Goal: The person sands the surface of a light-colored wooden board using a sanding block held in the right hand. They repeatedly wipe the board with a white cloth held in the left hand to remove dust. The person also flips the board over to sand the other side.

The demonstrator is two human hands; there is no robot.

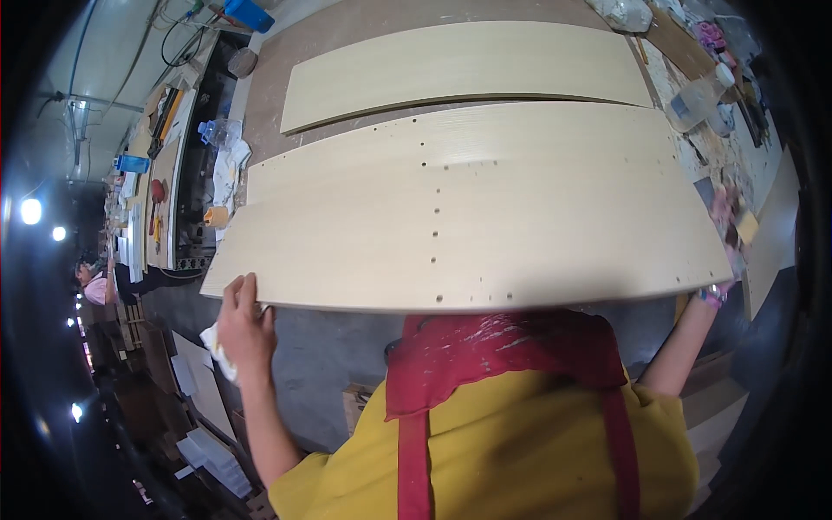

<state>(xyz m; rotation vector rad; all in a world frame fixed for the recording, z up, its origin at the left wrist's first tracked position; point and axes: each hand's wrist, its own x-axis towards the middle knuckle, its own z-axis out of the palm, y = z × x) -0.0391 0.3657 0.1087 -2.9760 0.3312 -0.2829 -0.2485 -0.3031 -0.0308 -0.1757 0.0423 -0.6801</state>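
Observation:
A pale wooden panel [555, 208] with drilled holes lies across the near part of the table, its front edge close to my body. My left hand [243, 321] grips its near left corner, fingertips on top and the rest below the edge. Something white and crumpled, like a cloth or paper [227, 360], shows beside that hand's wrist. At the panel's right end is my right hand [733, 258], smeared by motion, so its fingers cannot be made out. A small yellowish block [746, 228] is right by it; whether the hand holds it is unclear.
Behind lies a second pale panel [468, 65]. On the right stand a clear plastic bottle [698, 100] and clutter. A clear bottle with a blue cap [221, 133] and a white cloth [227, 173] lie at the left edge. Far left, a person [97, 284] is near another bench [165, 199].

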